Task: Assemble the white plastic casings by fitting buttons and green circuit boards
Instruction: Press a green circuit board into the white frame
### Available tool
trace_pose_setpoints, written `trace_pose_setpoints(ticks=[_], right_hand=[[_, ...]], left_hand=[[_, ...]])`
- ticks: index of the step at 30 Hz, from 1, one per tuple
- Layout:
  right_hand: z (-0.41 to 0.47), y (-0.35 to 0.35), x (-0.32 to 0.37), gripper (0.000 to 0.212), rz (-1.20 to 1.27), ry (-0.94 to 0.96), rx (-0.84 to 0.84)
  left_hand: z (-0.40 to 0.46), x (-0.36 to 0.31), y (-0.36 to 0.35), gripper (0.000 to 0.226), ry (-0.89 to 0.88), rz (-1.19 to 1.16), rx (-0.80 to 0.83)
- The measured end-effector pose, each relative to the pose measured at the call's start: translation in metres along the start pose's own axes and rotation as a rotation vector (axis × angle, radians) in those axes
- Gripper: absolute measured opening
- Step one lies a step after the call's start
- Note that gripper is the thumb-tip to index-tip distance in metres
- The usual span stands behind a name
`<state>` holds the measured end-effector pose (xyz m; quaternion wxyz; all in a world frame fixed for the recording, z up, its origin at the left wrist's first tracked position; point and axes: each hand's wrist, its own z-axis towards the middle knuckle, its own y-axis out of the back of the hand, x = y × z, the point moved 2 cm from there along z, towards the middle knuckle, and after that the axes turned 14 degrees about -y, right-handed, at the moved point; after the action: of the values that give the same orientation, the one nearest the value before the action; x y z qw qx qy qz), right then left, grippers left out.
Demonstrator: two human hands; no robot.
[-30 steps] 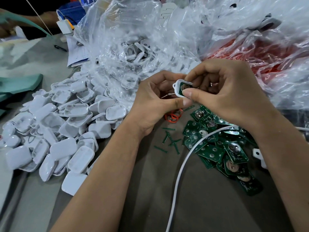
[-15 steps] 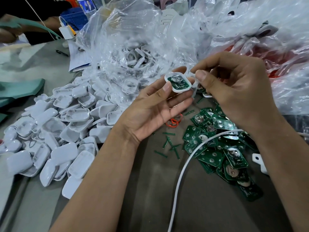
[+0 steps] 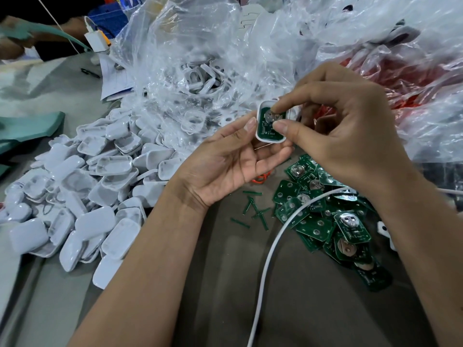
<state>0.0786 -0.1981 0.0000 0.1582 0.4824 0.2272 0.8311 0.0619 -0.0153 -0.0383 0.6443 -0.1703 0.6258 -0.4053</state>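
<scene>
A white plastic casing (image 3: 263, 139) with a green circuit board (image 3: 266, 125) seated in it lies on the fingers of my left hand (image 3: 225, 161), palm up, its thumb against the casing's left edge. My right hand (image 3: 350, 126) reaches in from the right; its forefinger and thumb tips press on the board. A heap of loose green circuit boards (image 3: 323, 221) lies on the table under my right wrist. To the left spreads a big heap of white casings (image 3: 82, 191).
Clear plastic bags (image 3: 200, 58) with more white parts fill the back; a bag with red parts (image 3: 411, 78) is at the right. A white cable (image 3: 273, 246) crosses the table. Orange rings (image 3: 260, 177) and green offcuts (image 3: 253, 209) lie near my left hand. Another person's arm (image 3: 15, 43) is at far left.
My right hand let go of a small part and came back onto the casing; its forefinger and thumb now press on the board. My left hand turned the casing more upright.
</scene>
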Motion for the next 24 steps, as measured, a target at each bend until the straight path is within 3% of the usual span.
trace_pose_setpoints(ticks=[24], right_hand=[[-0.0008, 0.0008, 0.0052, 0.016, -0.085, 0.030, -0.015]], left_hand=[[0.0008, 0.0044, 0.0053, 0.025, -0.007, -0.002, 0.018]])
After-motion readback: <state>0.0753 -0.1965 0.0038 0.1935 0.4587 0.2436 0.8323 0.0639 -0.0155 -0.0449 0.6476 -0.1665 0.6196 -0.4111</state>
